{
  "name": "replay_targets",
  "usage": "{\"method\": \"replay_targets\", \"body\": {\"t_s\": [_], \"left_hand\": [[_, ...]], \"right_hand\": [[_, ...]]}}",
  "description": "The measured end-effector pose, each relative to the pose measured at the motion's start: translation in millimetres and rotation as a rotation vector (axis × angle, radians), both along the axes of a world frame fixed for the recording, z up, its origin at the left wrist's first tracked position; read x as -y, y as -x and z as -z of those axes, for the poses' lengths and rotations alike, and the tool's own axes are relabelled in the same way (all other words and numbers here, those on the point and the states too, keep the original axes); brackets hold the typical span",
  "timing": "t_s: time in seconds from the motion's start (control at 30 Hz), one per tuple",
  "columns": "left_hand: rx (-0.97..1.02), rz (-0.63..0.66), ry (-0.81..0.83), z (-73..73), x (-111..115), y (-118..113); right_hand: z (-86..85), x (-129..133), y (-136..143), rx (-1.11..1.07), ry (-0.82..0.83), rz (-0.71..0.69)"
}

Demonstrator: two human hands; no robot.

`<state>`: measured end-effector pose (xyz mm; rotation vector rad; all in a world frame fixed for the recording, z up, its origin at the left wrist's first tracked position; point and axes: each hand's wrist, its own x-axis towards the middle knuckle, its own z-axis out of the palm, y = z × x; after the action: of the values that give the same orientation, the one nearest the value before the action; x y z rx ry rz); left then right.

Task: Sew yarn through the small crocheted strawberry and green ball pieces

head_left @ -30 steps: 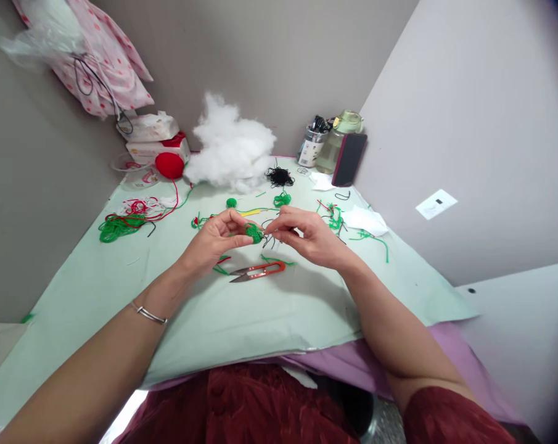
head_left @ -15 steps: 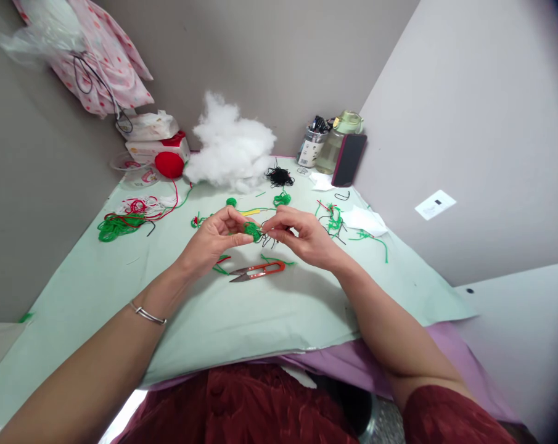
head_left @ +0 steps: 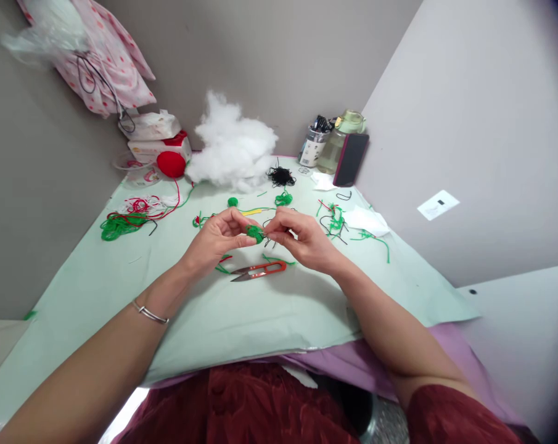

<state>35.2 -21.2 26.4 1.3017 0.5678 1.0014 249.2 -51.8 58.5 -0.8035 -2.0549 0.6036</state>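
Between the thumb and fingers of my left hand is a small, rounded green crocheted piece. My right hand is pinched close against that piece's right side; what its fingertips grip is too small to make out. Below the hands, thread snips with orange handles lie on the table, blades toward the left. Short green and red yarn ends lie beside the blades. Just beyond my fingers are a yellow-handled tool and a little green ball.
White stuffing is heaped at the back, near a black yarn tangle. A red yarn ball and green yarn lie left. Yarn scraps, a phone and a bottle are at right.
Both hands stay together at the green crocheted piece. The piece is turned slightly in my left fingers, and my right fingertips have shifted a little. The whole view has moved slightly.
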Motion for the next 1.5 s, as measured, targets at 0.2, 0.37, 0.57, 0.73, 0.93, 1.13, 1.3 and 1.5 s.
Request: {"method": "replay_targets", "body": {"t_s": [0.2, 0.37, 0.57, 0.73, 0.93, 1.13, 1.3, 1.5], "left_hand": [[-0.007, -0.044, -0.021, 0.9, -1, 0], [-0.009, -0.046, -0.004, -2.6, 0, -1], [-0.016, -0.06, -0.004, -4.8, 0, 1], [-0.022, -0.035, -0.004, -1.5, -1, 2], [-0.019, -0.027, 0.02, -3.2, 1, 0], [-0.009, -0.009, 0.042, -4.0, 3, -2], [0.017, -0.005, 0.073, -4.2, 3, -3], [0.039, 0.017, 0.098, -8.0, 6, -4]], "right_hand": [[-0.1, -4, -5, -0.005, 0.03, 0.033], [-3.7, -2, -11, 0.042, 0.053, 0.024], [-3.3, -2, -12, 0.019, 0.093, 0.026], [-3.0, -1, -9, 0.019, 0.056, 0.027], [-2.9, 2, -5, 0.028, -0.049, 0.032], [-1.5, 2, -1, 0.014, -0.103, 0.04], [0.4, 1, 1, 0.034, -0.105, 0.082], [0.1, -5, -8, 0.007, -0.033, 0.126]]}}
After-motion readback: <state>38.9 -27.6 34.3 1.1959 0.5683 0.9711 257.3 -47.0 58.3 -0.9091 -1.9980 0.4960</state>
